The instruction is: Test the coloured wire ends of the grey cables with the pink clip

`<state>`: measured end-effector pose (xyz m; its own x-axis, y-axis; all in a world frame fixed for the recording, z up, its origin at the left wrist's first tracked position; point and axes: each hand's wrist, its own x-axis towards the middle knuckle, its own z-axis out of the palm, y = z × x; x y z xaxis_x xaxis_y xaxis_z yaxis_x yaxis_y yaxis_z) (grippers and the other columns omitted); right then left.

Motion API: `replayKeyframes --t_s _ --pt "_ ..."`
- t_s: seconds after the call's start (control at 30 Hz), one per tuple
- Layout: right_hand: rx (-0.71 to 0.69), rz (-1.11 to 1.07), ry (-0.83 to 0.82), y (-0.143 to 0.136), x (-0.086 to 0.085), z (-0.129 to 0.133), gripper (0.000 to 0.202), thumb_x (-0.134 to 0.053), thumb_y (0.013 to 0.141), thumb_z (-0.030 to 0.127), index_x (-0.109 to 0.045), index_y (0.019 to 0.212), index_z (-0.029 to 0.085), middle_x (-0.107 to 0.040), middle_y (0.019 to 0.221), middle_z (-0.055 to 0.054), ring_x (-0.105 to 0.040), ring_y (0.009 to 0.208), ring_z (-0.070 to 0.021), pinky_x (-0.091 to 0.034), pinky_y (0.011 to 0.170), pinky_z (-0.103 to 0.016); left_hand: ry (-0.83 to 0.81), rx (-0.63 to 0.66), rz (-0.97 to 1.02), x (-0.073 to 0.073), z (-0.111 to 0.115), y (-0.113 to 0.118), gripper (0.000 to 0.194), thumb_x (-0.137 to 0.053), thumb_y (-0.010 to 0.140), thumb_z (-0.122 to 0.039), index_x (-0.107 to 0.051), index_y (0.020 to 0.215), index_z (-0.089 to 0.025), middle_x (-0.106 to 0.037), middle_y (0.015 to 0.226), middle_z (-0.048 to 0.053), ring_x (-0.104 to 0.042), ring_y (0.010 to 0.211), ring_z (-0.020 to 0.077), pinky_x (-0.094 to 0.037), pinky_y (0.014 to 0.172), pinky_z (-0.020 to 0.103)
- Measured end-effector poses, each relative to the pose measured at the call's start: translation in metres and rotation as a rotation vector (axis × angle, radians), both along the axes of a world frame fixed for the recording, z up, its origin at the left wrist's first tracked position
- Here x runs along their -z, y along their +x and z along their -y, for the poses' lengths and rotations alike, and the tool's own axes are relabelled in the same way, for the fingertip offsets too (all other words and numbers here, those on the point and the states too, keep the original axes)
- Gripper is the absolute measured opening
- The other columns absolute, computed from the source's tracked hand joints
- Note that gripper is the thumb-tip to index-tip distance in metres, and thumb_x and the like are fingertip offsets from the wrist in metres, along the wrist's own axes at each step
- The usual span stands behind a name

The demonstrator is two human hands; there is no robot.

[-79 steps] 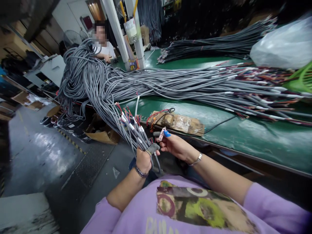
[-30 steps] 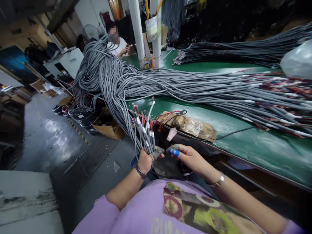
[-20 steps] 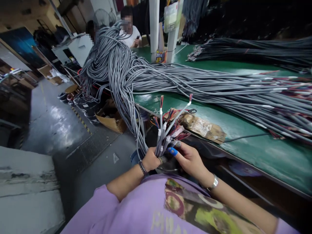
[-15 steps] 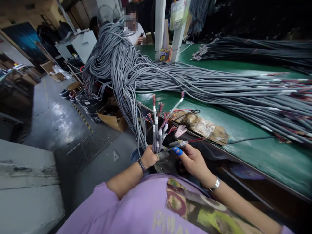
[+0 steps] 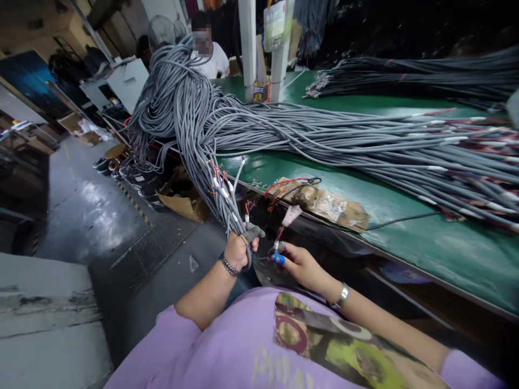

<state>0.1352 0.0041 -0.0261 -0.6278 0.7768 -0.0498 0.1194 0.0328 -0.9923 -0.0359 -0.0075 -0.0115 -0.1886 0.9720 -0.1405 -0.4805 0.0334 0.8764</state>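
My left hand [image 5: 237,252] is closed round several grey cables [image 5: 226,208], whose ends with white sleeves and red, blue and orange wires stick up above the fist. A dark covering wraps its thumb, pointing right. To the right, my right hand [image 5: 305,266] pinches one cable end [image 5: 277,246] between thumb and fingers; a blue covering sits on the thumb. Dark red wires rise from that end towards a pale pink piece [image 5: 291,214] at the table edge. The rest of that cable is mostly hidden.
A large heap of grey cables [image 5: 259,129] lies across the green table [image 5: 405,254] and hangs over its left edge. A taped cardboard piece [image 5: 336,208] lies near the front edge. Black cables [image 5: 405,81] lie behind. A person [image 5: 211,54] is beyond the table.
My left hand has moved left and slightly up, tilting the bunched cable ends leftward. My right hand has shifted left and down, and its cable end now points upward, apart from the bunch.
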Motion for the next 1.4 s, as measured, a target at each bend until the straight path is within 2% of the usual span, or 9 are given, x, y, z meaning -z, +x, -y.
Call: replayKeyframes --t_s 0.13,0.37,0.5,0.73,0.9,1.07,1.13,1.3,1.4 --pt "0.019 -0.043 -0.099 -0.007 0.008 -0.002 0.032 -0.065 0.075 0.049 -0.057 0.075 0.018 -0.058 0.066 0.001 -0.052 0.053 -0.0115 -0.045 0.053 -0.025 -0.001 0.063 -0.116 -0.006 -0.003 0.009 0.032 -0.076 0.061 -0.04 -0.07 0.078 -0.013 -0.058 0.05 0.0 -0.042 0.041 0.0061 -0.028 0.041 0.021" --pt "-0.025 -0.112 -0.206 -0.008 0.017 0.002 0.038 -0.068 0.071 0.052 -0.055 0.078 0.017 -0.053 0.063 0.004 -0.047 0.048 -0.008 -0.042 0.047 -0.023 -0.05 0.265 -0.167 -0.002 -0.005 0.013 0.031 -0.079 0.059 -0.039 -0.07 0.07 -0.011 -0.065 0.058 0.004 -0.049 0.046 0.0084 -0.032 0.043 0.021" --pt "-0.075 -0.141 -0.242 -0.006 0.018 0.003 0.037 -0.069 0.071 0.05 -0.053 0.076 0.017 -0.051 0.063 0.005 -0.047 0.049 -0.0082 -0.044 0.05 -0.024 -0.048 0.246 -0.197 -0.001 -0.003 0.013 0.03 -0.08 0.059 -0.038 -0.068 0.069 -0.013 -0.065 0.057 0.004 -0.056 0.051 0.0125 -0.04 0.048 0.023" --pt "0.264 -0.141 -0.138 0.008 -0.005 -0.01 0.033 -0.061 0.078 0.05 -0.056 0.084 0.018 -0.063 0.078 -0.002 -0.052 0.058 -0.0104 -0.043 0.055 -0.026 0.029 0.165 -0.385 0.0 0.002 0.015 0.023 -0.072 0.071 -0.036 -0.067 0.066 -0.014 -0.062 0.053 0.001 -0.056 0.052 0.0112 -0.04 0.052 0.022" --pt "0.241 -0.213 -0.18 0.002 -0.018 -0.008 0.033 -0.067 0.073 0.048 -0.052 0.08 0.02 -0.063 0.063 0.0 -0.058 0.058 -0.0146 -0.041 0.053 -0.026 0.016 0.294 -0.546 0.001 0.005 0.014 0.022 -0.071 0.071 -0.035 -0.069 0.065 -0.013 -0.064 0.055 0.002 -0.059 0.055 0.0136 -0.044 0.056 0.023" --pt "0.151 -0.208 -0.196 -0.003 -0.025 -0.01 0.031 -0.066 0.075 0.048 -0.053 0.075 0.019 -0.064 0.056 0.0 -0.058 0.054 -0.0146 -0.038 0.052 -0.026 -0.046 0.445 -0.535 0.0 0.006 0.007 0.023 -0.072 0.07 -0.035 -0.07 0.068 -0.012 -0.065 0.055 0.004 -0.059 0.05 0.0144 -0.046 0.052 0.025" --pt "0.136 -0.214 -0.196 -0.005 -0.025 -0.013 0.033 -0.065 0.075 0.049 -0.053 0.075 0.019 -0.063 0.054 0.0 -0.056 0.052 -0.0137 -0.036 0.051 -0.025 -0.043 0.417 -0.512 0.001 0.006 0.006 0.022 -0.073 0.069 -0.034 -0.07 0.066 -0.012 -0.064 0.053 0.004 -0.059 0.049 0.0141 -0.045 0.05 0.024" --pt "0.246 -0.222 -0.245 -0.006 -0.017 -0.016 0.038 -0.069 0.069 0.052 -0.052 0.07 0.018 -0.055 0.053 0.004 -0.043 0.047 -0.0088 -0.031 0.047 -0.024 -0.07 0.135 -0.297 0.003 0.006 0.013 0.021 -0.076 0.066 -0.033 -0.067 0.065 -0.013 -0.063 0.05 0.002 -0.06 0.049 0.014 -0.046 0.05 0.023" --pt "0.282 -0.252 -0.268 -0.006 -0.013 -0.015 0.04 -0.072 0.066 0.052 -0.051 0.067 0.018 -0.048 0.052 0.006 -0.039 0.047 -0.0075 -0.031 0.047 -0.023 -0.097 0.044 -0.215 0.0 0.004 0.018 0.022 -0.077 0.064 -0.032 -0.066 0.063 -0.013 -0.063 0.049 0.002 -0.062 0.05 0.0147 -0.047 0.052 0.024"
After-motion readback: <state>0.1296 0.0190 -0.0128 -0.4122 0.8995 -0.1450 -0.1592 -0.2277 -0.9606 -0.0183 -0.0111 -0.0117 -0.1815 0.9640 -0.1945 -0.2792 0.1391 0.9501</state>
